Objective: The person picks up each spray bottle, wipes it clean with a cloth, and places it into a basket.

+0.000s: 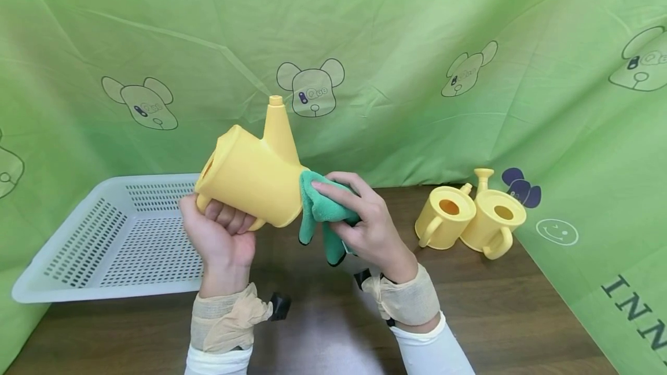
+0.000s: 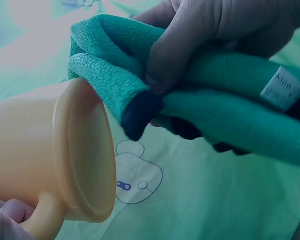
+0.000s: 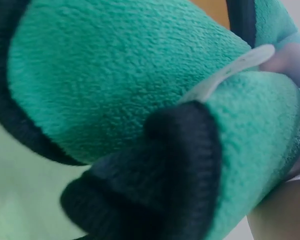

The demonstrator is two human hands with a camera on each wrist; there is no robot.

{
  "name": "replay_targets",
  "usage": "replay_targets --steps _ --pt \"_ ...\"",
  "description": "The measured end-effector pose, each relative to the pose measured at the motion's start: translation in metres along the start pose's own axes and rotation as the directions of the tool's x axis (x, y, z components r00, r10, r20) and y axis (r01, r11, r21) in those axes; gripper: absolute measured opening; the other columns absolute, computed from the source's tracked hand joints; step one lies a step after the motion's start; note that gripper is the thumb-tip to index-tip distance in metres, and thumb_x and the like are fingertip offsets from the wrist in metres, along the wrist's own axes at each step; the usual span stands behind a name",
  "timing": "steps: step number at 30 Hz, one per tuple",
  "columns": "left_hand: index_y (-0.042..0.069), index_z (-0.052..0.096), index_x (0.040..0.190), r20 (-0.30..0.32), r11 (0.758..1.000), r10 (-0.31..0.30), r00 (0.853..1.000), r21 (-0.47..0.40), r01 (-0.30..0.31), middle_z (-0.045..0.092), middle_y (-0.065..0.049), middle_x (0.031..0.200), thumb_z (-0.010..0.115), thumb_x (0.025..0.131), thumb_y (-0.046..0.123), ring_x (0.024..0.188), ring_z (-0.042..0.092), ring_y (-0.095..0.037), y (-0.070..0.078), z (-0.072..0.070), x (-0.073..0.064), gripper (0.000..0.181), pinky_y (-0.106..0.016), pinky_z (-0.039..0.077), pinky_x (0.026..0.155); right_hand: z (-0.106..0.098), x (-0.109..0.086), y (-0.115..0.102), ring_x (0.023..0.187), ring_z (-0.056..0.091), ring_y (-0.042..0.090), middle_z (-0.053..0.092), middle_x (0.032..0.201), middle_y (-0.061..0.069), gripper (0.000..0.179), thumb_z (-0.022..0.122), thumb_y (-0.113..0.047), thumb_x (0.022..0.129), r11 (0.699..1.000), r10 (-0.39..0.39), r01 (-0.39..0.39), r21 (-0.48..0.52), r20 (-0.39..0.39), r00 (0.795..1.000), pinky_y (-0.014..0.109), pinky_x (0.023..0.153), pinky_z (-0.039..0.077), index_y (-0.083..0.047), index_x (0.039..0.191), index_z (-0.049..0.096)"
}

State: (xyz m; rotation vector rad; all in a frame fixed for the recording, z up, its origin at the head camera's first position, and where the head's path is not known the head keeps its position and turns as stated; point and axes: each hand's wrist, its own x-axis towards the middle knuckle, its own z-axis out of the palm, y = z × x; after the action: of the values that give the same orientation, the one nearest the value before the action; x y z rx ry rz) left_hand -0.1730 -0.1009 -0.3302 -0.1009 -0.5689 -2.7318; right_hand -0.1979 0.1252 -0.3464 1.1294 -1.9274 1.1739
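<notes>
Left hand (image 1: 221, 233) grips the can (image 1: 257, 181) by its handle, left of centre in the head view — tilted, spout up, base to the right. The right hand (image 1: 372, 221) pinches a folded cloth (image 1: 325, 204) touching the base's edge. Basket (image 1: 109, 292) at frame left, its near rim reaching the left wrist; two other cans (image 1: 442, 229) stand at right — a narrow strip of bench (image 1: 510, 317) left of them, a wider stretch below
</notes>
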Motion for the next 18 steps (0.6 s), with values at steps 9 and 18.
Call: replay_targets --steps 9,18 --pt "0.019 0.022 0.055 0.126 0.982 -0.157 0.980 -0.082 0.168 0.013 0.007 0.049 0.036 0.088 0.017 0.041 0.009 -0.009 -0.0028 0.0004 -0.0012 0.036 -0.024 0.003 0.046 0.0051 0.0013 0.0006 0.116 0.066 0.033 0.066 0.128 0.018 0.060 0.066 0.014 0.079 0.999 0.027 -0.032 -0.038 -0.142 0.989 0.035 0.100 0.053 -0.013 0.132 0.072" --pt "0.019 0.024 0.054 0.098 0.977 -0.192 0.976 -0.070 0.200 0.015 0.007 0.048 0.027 0.102 0.025 0.040 0.010 -0.009 -0.0071 0.0013 -0.0041 0.049 -0.022 0.003 0.047 0.0063 0.0014 0.0038 0.117 0.065 0.031 0.064 0.130 0.018 0.060 0.064 0.013 0.081 0.994 0.086 -0.098 -0.053 -0.193 0.978 0.029 0.099 0.052 -0.009 0.137 0.068"
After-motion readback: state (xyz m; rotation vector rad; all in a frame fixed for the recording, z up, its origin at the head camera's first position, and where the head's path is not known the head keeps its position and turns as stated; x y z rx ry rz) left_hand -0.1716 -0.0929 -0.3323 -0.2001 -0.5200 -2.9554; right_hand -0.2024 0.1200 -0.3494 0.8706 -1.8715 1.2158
